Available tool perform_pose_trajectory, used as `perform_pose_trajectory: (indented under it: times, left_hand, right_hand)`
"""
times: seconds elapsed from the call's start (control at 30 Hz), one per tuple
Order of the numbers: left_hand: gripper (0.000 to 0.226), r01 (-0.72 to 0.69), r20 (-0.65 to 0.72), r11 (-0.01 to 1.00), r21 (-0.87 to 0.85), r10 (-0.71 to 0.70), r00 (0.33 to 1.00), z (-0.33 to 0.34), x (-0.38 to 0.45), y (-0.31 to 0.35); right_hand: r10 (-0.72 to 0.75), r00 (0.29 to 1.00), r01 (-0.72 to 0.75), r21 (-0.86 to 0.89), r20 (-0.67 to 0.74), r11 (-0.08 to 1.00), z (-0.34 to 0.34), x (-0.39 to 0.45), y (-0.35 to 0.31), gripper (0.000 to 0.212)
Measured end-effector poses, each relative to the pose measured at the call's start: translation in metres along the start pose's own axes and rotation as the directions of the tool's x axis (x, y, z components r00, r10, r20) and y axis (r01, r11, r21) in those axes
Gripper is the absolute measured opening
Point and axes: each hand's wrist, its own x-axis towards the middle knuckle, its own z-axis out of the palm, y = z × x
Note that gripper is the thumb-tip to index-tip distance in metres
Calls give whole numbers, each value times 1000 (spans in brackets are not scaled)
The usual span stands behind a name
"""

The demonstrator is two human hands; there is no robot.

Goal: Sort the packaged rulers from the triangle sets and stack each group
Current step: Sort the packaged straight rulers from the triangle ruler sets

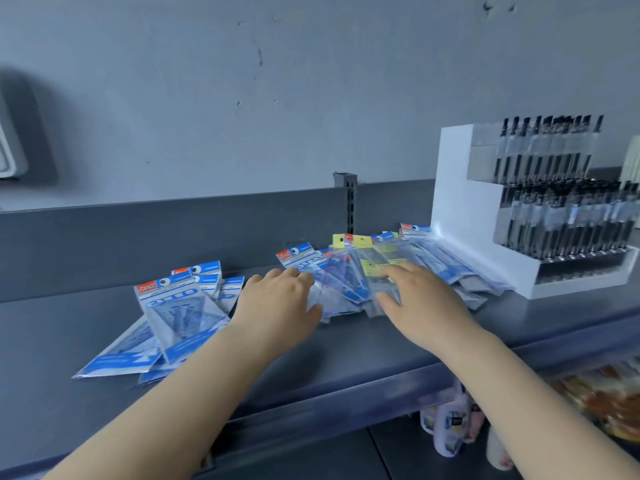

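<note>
Triangle sets (173,317): we see them piled toward the shelf's (346,355) left.
Mixed packets (367,271): mid-shelf.
Hands: our left hand (277,303) and right hand (419,303) spread flat on them.

- Scuffed pale grey-blue painted wall (311,98) behind.
- Dark grey metal shelf (346,348) with raised back panel (173,233).
- Slotted grey metal upright post (349,202) at centre.
- White stepped plastic display stand (464,216) holding black pens, right.

Both bare forearms reach from near toward far, converging slightly. Left hand (280,299) palm down, fingers loosely bent, thumb spread to the right. Right hand (419,299) palm down, fingers extended and splayed leftward. Grip state: neither hand visibly curled closed; fingertips blurred.
</note>
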Motion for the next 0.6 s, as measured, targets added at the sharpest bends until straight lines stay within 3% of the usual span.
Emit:
perform_pose_trajectory:
  times: [0.23,0.6]
  left_hand:
    - [40,52,133,998,-32,-48,990,14,43,29]
    - [49,376,304,871,-317,-283,910,31,60,13]
  right_hand:
    - [138,985,-140,12,101,990,2,22,42,37]
    - [322,910,-376,194,260,906,-4,43,66,54]
